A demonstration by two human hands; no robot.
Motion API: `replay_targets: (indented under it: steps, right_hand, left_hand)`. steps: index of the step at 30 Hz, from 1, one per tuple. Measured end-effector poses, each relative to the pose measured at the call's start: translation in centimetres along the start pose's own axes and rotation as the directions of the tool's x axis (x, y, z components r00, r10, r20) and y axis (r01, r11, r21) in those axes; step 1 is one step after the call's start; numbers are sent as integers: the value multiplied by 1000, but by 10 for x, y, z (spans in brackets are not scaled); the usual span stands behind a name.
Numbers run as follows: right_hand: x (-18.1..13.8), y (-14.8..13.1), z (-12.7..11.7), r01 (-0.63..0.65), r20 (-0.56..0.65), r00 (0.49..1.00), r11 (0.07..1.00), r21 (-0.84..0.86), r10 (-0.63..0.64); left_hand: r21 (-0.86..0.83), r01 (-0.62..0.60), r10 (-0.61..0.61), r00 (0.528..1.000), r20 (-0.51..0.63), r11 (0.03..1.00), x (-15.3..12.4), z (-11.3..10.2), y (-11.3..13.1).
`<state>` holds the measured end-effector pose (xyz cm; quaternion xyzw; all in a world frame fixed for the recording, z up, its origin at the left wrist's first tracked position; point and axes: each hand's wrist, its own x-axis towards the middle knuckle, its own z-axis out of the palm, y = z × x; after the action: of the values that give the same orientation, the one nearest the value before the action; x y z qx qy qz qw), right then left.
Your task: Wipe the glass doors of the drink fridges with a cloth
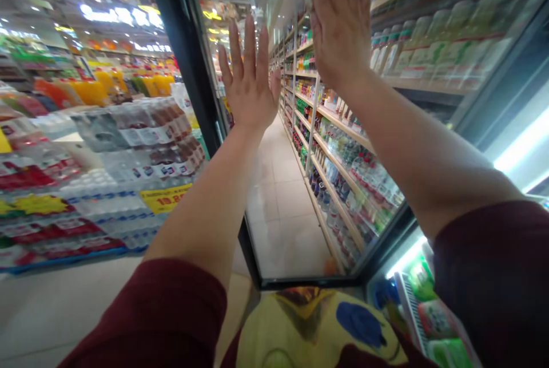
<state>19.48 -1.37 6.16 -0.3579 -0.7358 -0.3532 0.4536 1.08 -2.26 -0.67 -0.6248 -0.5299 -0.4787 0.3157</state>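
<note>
A dark-framed glass door (pixel 274 230) stands swung open ahead of me. My left hand (pixel 250 90) is raised before the glass with its fingers spread, near the frame's left upright. Higher up, at the top of the view, my right hand (pixel 341 30) is held up flat, fingers stretched. Both palms face the pane; whether they press on it or hover just off it I cannot tell. Neither hand holds anything. The aisle and bottle shelves show in the glass between my arms.
Stacked shrink-wrapped bottle packs (pixel 141 139) with a yellow price sign (pixel 165 199) stand at left on the tiled floor (pixel 47 305). Bottles (pixel 446 42) line shelves at upper right. A lit cooler with green packages (pixel 448 351) is at lower right.
</note>
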Motion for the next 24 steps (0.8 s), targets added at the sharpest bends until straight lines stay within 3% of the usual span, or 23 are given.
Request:
replay_targets:
  steps: [4,9,15,20,24]
  right_hand:
    - [-8,2,0,-113,-15,993,992,58,114]
    - [-13,18,-5,-55,-2,998,992,115,56]
    - [-27,32,-8,-216,-64,974,975,48,219]
    - [-39,48,-9,-163,-18,986,987,17,163]
    - [-32,64,-13,-201,-78,977,980,3,200]
  left_hand:
    - [-135,-41,41,999,-5,990,1,5,-6]
    - [-59,-64,62,997,-35,996,7,15,-15]
    - [-17,-57,56,998,-34,998,4,13,-11]
    - [25,-15,16,1000,-17,1000,6,16,-11]
    - [34,-61,63,996,-58,998,6,20,-14]
